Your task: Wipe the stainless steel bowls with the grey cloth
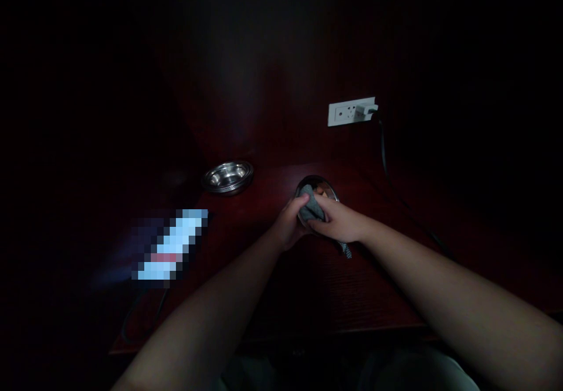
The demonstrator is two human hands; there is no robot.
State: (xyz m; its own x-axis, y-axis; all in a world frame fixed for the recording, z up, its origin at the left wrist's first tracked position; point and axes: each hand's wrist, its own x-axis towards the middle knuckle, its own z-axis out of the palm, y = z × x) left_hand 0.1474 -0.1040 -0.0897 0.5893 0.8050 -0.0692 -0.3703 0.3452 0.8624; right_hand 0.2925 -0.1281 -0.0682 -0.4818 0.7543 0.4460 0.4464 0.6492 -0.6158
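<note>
A small steel bowl (pixel 317 184) is held tilted above the dark red table (pixel 334 285), its opening facing me. My left hand (pixel 290 222) grips the bowl's left side. My right hand (pixel 338 221) presses a grey cloth (pixel 313 206) into the bowl, fingers closed on it. A corner of the cloth hangs below my right wrist. The room is very dark.
A second steel bowl (pixel 227 176) stands on the table to the back left. A lit phone screen (pixel 169 252) lies at the left with a cable. A white wall socket (pixel 350 111) holds a plug, whose black cord (pixel 396 191) runs down across the table's right side.
</note>
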